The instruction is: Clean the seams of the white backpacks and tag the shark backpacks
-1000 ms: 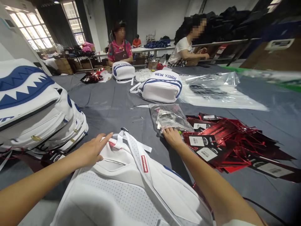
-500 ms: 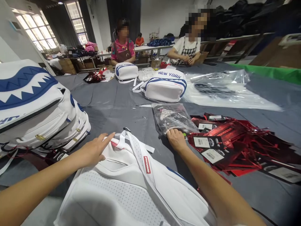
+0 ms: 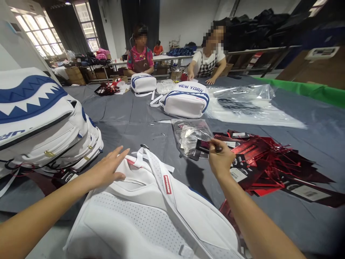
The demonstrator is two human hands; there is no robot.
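A white backpack [image 3: 151,212] with mesh back panel and straps lies face down in front of me. My left hand [image 3: 107,169] rests flat on its top edge, fingers spread. My right hand [image 3: 221,160] is raised a little above the table and pinches a small dark tag [image 3: 204,145] between thumb and fingers. The tag hangs just over the near end of a clear plastic bag [image 3: 192,135] of small parts. Right beside it lies a heap of red and black hang tags [image 3: 266,162].
Stacked white and blue backpacks [image 3: 40,122] stand at the left. A white "NEW YORK" bag [image 3: 185,100] and another white bag [image 3: 142,82] lie farther off on the grey table [image 3: 129,118]. Clear plastic sheets [image 3: 242,104] lie at the right. Two people work at the far side.
My right hand has lifted off the plastic bag, pulling a dark tag up with it. My left hand stays on the backpack.
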